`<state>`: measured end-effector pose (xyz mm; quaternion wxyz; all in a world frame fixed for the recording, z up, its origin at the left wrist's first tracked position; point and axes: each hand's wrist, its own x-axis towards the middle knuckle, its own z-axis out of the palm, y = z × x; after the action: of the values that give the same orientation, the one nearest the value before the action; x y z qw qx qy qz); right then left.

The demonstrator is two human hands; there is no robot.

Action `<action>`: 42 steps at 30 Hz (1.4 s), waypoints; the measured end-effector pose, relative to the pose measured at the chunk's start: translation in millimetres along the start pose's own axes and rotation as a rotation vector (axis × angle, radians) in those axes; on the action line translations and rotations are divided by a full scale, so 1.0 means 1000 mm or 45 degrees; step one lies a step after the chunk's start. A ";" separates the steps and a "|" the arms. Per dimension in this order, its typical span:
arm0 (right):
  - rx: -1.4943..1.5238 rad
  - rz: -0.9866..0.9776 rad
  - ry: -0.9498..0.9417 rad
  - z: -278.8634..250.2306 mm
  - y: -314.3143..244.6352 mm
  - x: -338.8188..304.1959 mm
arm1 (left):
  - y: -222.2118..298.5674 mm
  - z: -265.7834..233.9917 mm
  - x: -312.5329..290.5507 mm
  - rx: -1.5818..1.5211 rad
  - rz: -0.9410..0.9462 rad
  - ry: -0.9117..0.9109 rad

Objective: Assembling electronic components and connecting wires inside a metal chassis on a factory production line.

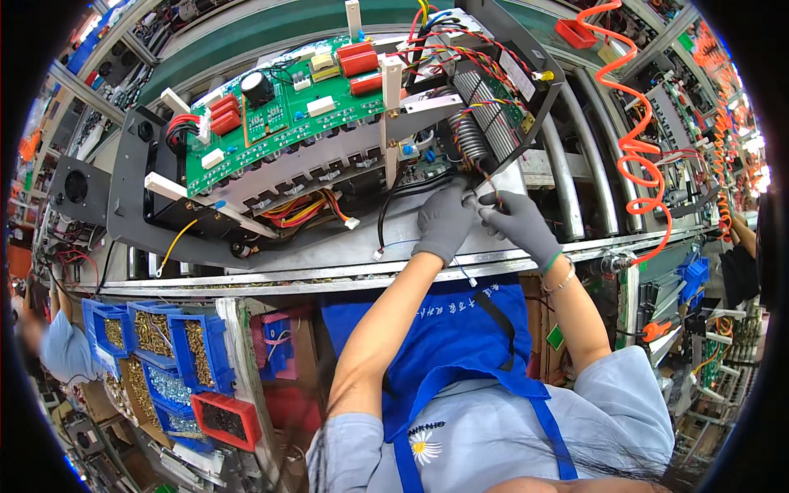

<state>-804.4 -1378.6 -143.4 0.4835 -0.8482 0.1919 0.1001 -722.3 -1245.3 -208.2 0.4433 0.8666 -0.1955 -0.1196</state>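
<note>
Both my hands wear grey gloves and meet at the front edge of an open machine chassis [123, 193]. My left hand [446, 220] is closed, its fingertips bent toward the right hand; what they grip is hidden. My right hand [522, 228] pinches a thin wire [491, 182] that comes down from the wound cable bundle [470, 140]. A thin blue wire with a small white connector [472, 282] hangs below my left hand. Behind the hands, a large green circuit board [288, 123] with red capacitors [357, 59] sits tilted on white posts inside the chassis.
Metal rollers [567, 164] lie right of the chassis. An orange coiled air hose [637, 148] hangs there. Blue bins [197, 353] of screws and a red bin [226, 419] stand lower left. Loose connector leads [352, 223] hang at the chassis front. Another person's sleeve [70, 349] shows far left.
</note>
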 end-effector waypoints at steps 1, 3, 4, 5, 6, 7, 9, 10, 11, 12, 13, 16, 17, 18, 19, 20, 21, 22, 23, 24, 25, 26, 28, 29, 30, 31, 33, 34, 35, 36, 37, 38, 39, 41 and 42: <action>0.301 -0.059 -0.003 -0.006 -0.006 -0.009 | 0.008 -0.005 -0.003 0.024 0.015 -0.076; 0.830 -0.176 -0.053 -0.011 -0.007 -0.017 | 0.002 -0.005 -0.012 0.004 0.139 -0.080; 1.063 -0.229 -0.085 -0.013 -0.003 -0.018 | 0.003 -0.009 -0.018 0.005 0.140 -0.097; 1.129 -0.258 -0.077 -0.011 -0.004 -0.017 | 0.005 -0.014 -0.026 -0.481 0.034 -0.174; 1.196 -0.290 -0.066 -0.006 -0.007 -0.016 | 0.008 -0.022 -0.035 -0.963 -0.080 -0.250; 1.234 -0.306 -0.069 0.000 -0.003 -0.012 | 0.007 -0.031 -0.043 -1.172 -0.137 -0.349; 1.271 -0.279 -0.069 0.008 -0.004 -0.010 | 0.003 -0.038 -0.056 -1.207 -0.155 -0.416; 1.299 -0.254 -0.069 0.012 -0.006 -0.011 | 0.002 -0.040 -0.059 -1.248 -0.164 -0.476; 1.302 -0.252 -0.077 0.017 -0.009 -0.011 | 0.001 -0.038 -0.061 -1.239 -0.203 -0.430; 1.293 -0.262 -0.036 0.021 -0.014 -0.013 | -0.003 -0.039 -0.061 -1.237 -0.206 -0.417; 1.282 -0.272 0.006 0.024 -0.017 -0.013 | -0.009 -0.038 -0.061 -1.244 -0.235 -0.387; 0.724 -0.380 -0.043 0.019 -0.011 -0.012 | -0.013 -0.043 -0.061 -1.362 -0.337 -0.340; 0.717 -0.320 -0.047 0.016 -0.014 -0.012 | -0.015 -0.047 -0.061 -1.389 -0.394 -0.408; 0.714 -0.319 -0.050 0.017 -0.015 -0.012 | -0.017 -0.049 -0.062 -1.416 -0.453 -0.477; 0.727 -0.337 -0.060 0.018 -0.016 -0.012 | -0.020 -0.048 -0.062 -1.410 -0.457 -0.492; 0.739 -0.355 -0.069 0.019 -0.017 -0.011 | -0.020 -0.048 -0.063 -1.414 -0.457 -0.490; 0.736 -0.351 -0.067 0.018 -0.017 -0.010 | -0.017 -0.048 -0.063 -1.394 -0.430 -0.404; 0.671 -0.324 -0.070 0.017 -0.019 -0.010 | -0.015 -0.047 -0.062 -1.373 -0.403 -0.319; 0.605 -0.297 -0.073 0.017 -0.019 -0.009 | -0.013 -0.047 -0.061 -1.378 -0.404 -0.322; 0.601 -0.296 -0.076 0.016 -0.019 -0.007 | -0.011 -0.049 -0.061 -1.394 -0.293 -0.265; 0.484 -0.229 -0.155 0.014 -0.016 -0.004 | -0.011 -0.050 -0.061 -1.407 -0.182 -0.209; 0.367 -0.161 -0.232 0.012 -0.015 -0.002 | -0.014 -0.050 -0.059 -1.412 -0.183 -0.206; 0.331 -0.151 -0.241 0.010 -0.020 0.001 | -0.022 -0.049 -0.054 -1.395 -0.108 -0.279; 0.309 -0.292 -0.215 0.010 -0.022 0.003 | -0.024 -0.049 -0.053 -1.402 -0.109 -0.278; 0.285 -0.434 -0.192 0.011 -0.024 0.005 | -0.025 -0.050 -0.051 -1.439 -0.114 -0.287; 0.211 -0.518 -0.165 0.011 -0.025 0.009 | -0.025 -0.051 -0.050 -1.476 -0.119 -0.296; 0.075 -0.491 -0.183 0.007 -0.039 0.009 | -0.028 -0.052 -0.045 -1.507 -0.112 -0.281; -0.054 -0.463 -0.193 0.003 -0.048 0.009 | -0.029 -0.053 -0.043 -1.530 -0.104 -0.277; -0.122 -0.435 -0.196 0.002 -0.059 0.007 | -0.028 -0.055 -0.041 -1.543 -0.075 -0.266; -0.129 -0.432 -0.204 0.002 -0.064 0.008 | -0.030 -0.056 -0.040 -1.552 -0.079 -0.259; -0.317 -0.626 -0.144 0.003 -0.068 0.009 | -0.032 -0.057 -0.039 -1.562 -0.074 -0.256; -0.505 -0.820 -0.083 0.005 -0.070 0.011 | -0.035 -0.058 -0.038 -1.573 -0.069 -0.251; -0.527 -0.894 -0.042 0.007 -0.066 0.014 | -0.037 -0.056 -0.037 -1.599 -0.033 -0.260; -0.732 -1.028 -0.044 0.006 -0.067 0.021 | -0.040 -0.056 -0.035 -1.524 -0.040 -0.250; -0.927 -1.162 -0.038 0.007 -0.068 0.025 | -0.039 -0.057 -0.034 -1.435 -0.048 -0.246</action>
<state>-753.3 -1347.5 -102.5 0.1576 -0.9551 -0.2466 -0.0468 -721.6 -1168.6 -206.3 0.8149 0.4846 -0.1257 -0.2920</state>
